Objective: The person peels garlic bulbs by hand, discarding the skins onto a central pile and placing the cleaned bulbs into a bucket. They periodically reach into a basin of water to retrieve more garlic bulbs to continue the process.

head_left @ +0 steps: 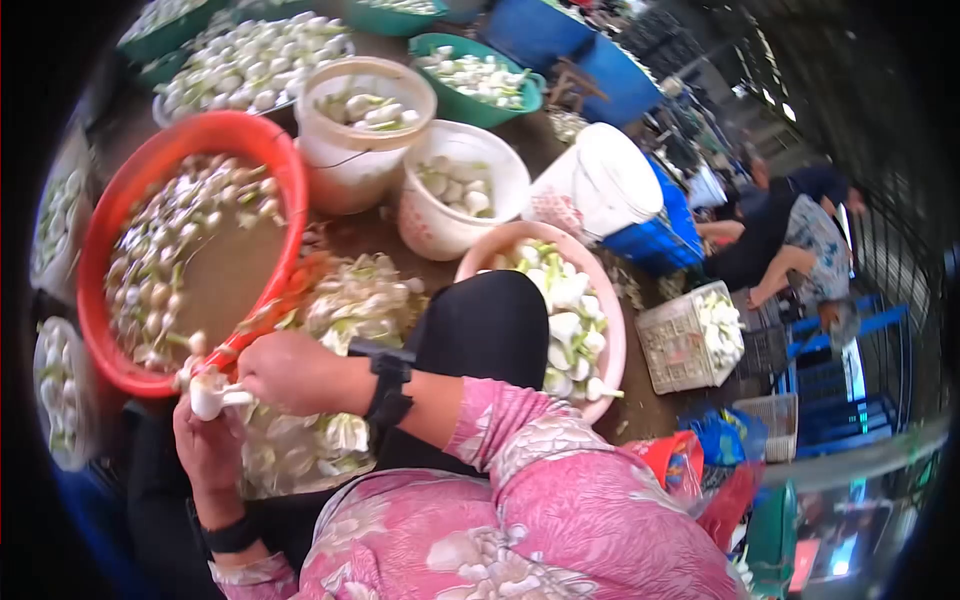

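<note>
My left hand (207, 450) is closed around the base of a white bulb (207, 396) with a short pale stub on its side. Just beside it, my right hand (300, 372) is curled closed near that stub; what its fingers grip is hidden. Both hands are over the near edge of a red basin (92, 290) that contains many small bulbs (140, 260) in brownish water. Below and beside my hands lies a heap of pale peelings and leaves (350, 305).
Two white buckets (350, 170) (435, 225) hold bulbs, as does a pink basin (612, 330) by my knee. A lidded white bucket (610, 175) stands beyond. A pale crate (680, 350) of bulbs sits to the right, near a bending person (800, 250). Green tubs (480, 112) stand behind.
</note>
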Motion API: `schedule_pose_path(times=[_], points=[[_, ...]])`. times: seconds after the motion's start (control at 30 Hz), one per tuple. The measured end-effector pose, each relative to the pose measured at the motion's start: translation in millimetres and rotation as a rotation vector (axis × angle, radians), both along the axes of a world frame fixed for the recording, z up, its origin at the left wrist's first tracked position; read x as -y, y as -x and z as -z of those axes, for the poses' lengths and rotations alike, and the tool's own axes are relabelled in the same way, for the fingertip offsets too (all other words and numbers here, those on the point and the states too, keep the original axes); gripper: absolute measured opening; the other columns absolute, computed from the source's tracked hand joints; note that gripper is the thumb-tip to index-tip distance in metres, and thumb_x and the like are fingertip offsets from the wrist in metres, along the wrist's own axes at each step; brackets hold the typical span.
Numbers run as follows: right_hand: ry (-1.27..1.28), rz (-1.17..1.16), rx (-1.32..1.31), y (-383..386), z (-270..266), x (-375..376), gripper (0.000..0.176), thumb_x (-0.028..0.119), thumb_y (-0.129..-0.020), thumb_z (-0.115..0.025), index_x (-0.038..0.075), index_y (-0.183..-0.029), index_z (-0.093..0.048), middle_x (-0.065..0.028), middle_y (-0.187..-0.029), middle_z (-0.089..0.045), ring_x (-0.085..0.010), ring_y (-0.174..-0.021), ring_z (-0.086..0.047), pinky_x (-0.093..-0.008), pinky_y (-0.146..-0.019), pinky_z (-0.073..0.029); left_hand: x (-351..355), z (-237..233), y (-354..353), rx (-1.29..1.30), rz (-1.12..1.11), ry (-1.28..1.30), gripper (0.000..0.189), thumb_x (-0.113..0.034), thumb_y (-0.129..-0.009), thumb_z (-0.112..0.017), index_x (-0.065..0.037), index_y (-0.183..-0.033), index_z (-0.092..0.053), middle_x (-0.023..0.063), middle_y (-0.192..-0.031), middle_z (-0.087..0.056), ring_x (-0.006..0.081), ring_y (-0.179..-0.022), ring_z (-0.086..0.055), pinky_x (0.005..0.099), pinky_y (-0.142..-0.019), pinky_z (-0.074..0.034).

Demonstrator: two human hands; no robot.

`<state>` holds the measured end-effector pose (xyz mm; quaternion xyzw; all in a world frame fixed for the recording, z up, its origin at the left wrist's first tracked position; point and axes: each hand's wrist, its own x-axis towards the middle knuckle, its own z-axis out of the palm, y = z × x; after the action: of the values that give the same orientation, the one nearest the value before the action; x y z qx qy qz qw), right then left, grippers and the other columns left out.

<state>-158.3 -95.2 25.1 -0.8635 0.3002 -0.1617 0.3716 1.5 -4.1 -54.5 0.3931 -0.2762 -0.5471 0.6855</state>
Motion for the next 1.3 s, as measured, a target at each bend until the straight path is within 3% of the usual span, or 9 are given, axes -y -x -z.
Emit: schedule_pose_path(times=[0.17,0.2,0.5,0.63,0.73,0.83,0.87,1.13,1.3], points=[[-0.044,0.083,0.154,8.6,-1.0,-10.3,0.012,0.013,-0.071,-0.049,0.003,-0.069,-0.055,-0.0141,-0.068,-0.054,-0.0313,-0.067,-0.053,-0.0383,-0.062,-0.042,2.0,-22.9,10.9,0.227,-0.035,-0.152,0.045,-0.037,-0.087,-0.038,-0.005,-0.119,-0.039,-0.001,-0.091,-0.05,0.0044,-0.063,-0.045,0.0154,-0.05,-0.034],[-0.026,0.096,0.173,8.3,-0.9,-11.0,0.012,0.013,-0.071,-0.049,0.003,-0.069,-0.055,-0.0136,-0.068,-0.054,-0.0311,-0.068,-0.053,-0.0383,-0.062,-0.042,-0.5,-28.0,0.5,0.24,0.215,-0.084,0.045,-0.036,-0.087,-0.039,-0.005,-0.119,-0.039,-0.0007,-0.094,-0.051,0.004,-0.066,-0.046,0.0147,-0.05,-0.034],[0.294,0.173,0.126,-4.5,-2.5,-20.9,0.014,0.014,-0.07,-0.05,0.003,-0.066,-0.057,-0.0154,-0.069,-0.058,-0.0317,-0.066,-0.056,-0.0384,-0.061,-0.045,-4.3,-29.5,1.2,-0.281,0.144,-0.17,0.041,-0.033,-0.085,-0.044,-0.003,-0.113,-0.042,0.0056,-0.103,-0.05,0.0117,-0.086,-0.051,0.0218,-0.068,-0.045],[-0.185,-0.069,0.018,-2.5,-9.1,0.0,0.028,0.026,-0.076,-0.048,0.001,-0.073,-0.059,-0.0123,-0.064,-0.059,-0.0254,-0.062,-0.059,-0.0344,-0.055,-0.046,-7.9,-19.4,-7.9,-0.38,0.134,-0.193,0.038,-0.031,-0.087,-0.041,-0.003,-0.113,-0.042,0.0062,-0.106,-0.049,0.013,-0.09,-0.05,0.0215,-0.071,-0.045],[-0.407,-0.187,-0.154,-1.4,-5.7,5.1,0.032,0.03,-0.078,-0.047,0.004,-0.068,-0.062,-0.0093,-0.055,-0.056,-0.0217,-0.056,-0.056,-0.0322,-0.055,-0.043,-1.6,-21.9,-15.9,-0.431,0.51,-0.078,0.039,-0.031,-0.087,-0.04,-0.002,-0.113,-0.041,0.0074,-0.106,-0.048,0.0144,-0.094,-0.049,0.0236,-0.075,-0.044],[-0.515,-0.274,-0.012,2.9,5.9,4.8,0.034,0.031,-0.078,-0.046,0.003,-0.066,-0.061,-0.0089,-0.054,-0.056,-0.0223,-0.053,-0.054,-0.0319,-0.053,-0.042,-9.3,1.6,-21.4,0.061,0.235,-0.213,0.041,-0.032,-0.088,-0.04,-0.001,-0.114,-0.04,0.008,-0.106,-0.047,0.015,-0.095,-0.048,0.0266,-0.076,-0.042],[-0.506,-0.281,0.014,3.7,6.3,3.6,0.032,0.03,-0.076,-0.046,0.003,-0.064,-0.06,-0.0096,-0.053,-0.054,-0.0234,-0.051,-0.053,-0.0325,-0.052,-0.042,-14.5,14.5,-30.3,0.955,0.223,-0.083,0.042,-0.033,-0.088,-0.038,0.0,-0.115,-0.04,0.0089,-0.105,-0.046,0.0154,-0.097,-0.047,0.0292,-0.08,-0.04],[-0.12,-0.136,0.062,-0.4,17.5,1.5,0.026,0.024,-0.067,-0.05,0.007,-0.048,-0.057,-0.0099,-0.045,-0.05,-0.0247,-0.042,-0.048,-0.0339,-0.042,-0.039,-7.2,-27.3,-3.9,0.116,0.349,-0.289,0.042,-0.036,-0.087,-0.036,-0.002,-0.111,-0.04,0.0044,-0.087,-0.051,0.0086,-0.061,-0.049,0.0189,-0.043,-0.035],[-0.477,0.026,0.399,-3.5,16.2,-10.8,0.024,0.018,-0.067,-0.051,0.003,-0.049,-0.054,-0.0064,-0.045,-0.049,-0.0166,-0.038,-0.045,-0.029,-0.039,-0.037,-7.1,-35.5,6.9,-0.094,0.212,-0.242,0.046,-0.039,-0.078,-0.049,-0.006,-0.108,-0.039,0.0027,-0.083,-0.051,0.0081,-0.061,-0.05,0.0181,-0.043,-0.037]])
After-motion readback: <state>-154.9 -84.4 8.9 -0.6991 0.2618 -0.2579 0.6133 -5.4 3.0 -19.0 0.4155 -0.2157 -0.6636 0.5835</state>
